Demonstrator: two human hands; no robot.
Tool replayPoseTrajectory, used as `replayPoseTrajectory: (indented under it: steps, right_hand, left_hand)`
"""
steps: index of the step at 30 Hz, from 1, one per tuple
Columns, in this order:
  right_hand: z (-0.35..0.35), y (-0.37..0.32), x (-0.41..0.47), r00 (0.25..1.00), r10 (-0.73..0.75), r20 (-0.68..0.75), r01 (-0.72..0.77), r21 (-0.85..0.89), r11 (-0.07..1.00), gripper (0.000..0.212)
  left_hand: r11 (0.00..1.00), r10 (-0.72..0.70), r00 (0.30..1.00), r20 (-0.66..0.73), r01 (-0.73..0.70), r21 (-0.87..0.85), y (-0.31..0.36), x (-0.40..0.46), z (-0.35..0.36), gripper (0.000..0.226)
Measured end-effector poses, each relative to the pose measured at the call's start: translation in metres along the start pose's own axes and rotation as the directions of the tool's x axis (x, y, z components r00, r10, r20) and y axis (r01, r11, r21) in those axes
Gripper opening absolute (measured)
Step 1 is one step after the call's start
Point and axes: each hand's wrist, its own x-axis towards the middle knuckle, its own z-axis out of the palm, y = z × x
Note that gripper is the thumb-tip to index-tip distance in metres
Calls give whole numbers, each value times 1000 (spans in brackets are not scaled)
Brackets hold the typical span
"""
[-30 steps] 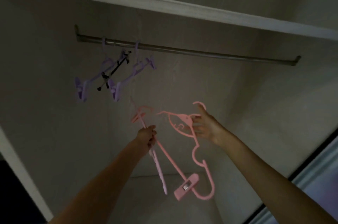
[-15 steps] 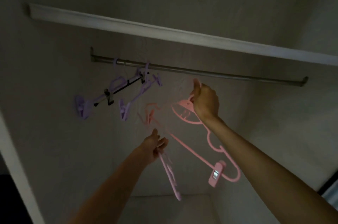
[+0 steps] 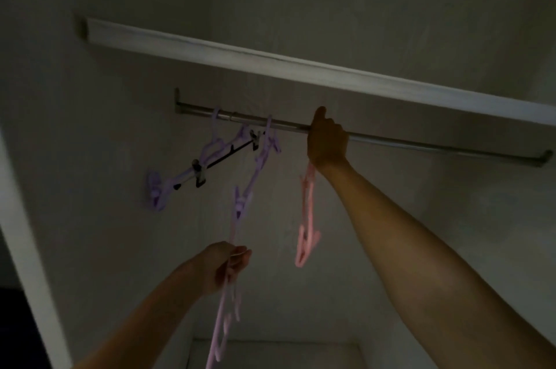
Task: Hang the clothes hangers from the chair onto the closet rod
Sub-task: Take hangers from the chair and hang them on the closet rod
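A metal closet rod (image 3: 421, 144) runs across the dim closet under a white shelf. My right hand (image 3: 327, 141) is raised to the rod and grips the top of a pink clip hanger (image 3: 307, 218), which dangles edge-on below it; its hook is hidden behind my fingers. Lower down, my left hand (image 3: 227, 265) holds several pale pink and lilac hangers (image 3: 224, 317) that trail downward. Two lilac clip hangers (image 3: 255, 170) and a black one (image 3: 222, 158) hang on the rod's left part.
The white shelf edge (image 3: 301, 67) sits just above the rod. A white closet frame (image 3: 27, 248) rises at the left. The closet's back wall and its pale floor (image 3: 276, 353) lie behind and below the hangers.
My right hand rose with the pink hanger from below the rod up to the rod, and the hanger turned edge-on. My left hand stayed low with its bundle. The view tilted upward.
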Motion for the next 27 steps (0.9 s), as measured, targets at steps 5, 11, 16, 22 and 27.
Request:
replayPoseTrajectory:
  steps: [5,11,16,22,27]
  right_hand:
    - [3,-7,6,997,3,83,-1,-33,999,58]
    - [7,-22,13,940,-20,342,-173,525,833,48]
    - [2,-34,11,852,-181,491,-266,704,658,64]
    - [16,-25,-21,948,-58,313,-207,745,633,56]
    - [75,36,-101,919,339,203,-387,640,664,25]
  left_hand:
    - [999,-34,999,17,34,1,-1,4,-10,32]
    - [997,-75,996,37,74,35,-3,9,-13,31]
    - [995,-79,997,23,77,68,-7,6,-13,28]
    - [984,-152,987,47,146,102,-20,-1,-14,30]
    - [972,-176,984,1,173,161,-50,0,-8,27]
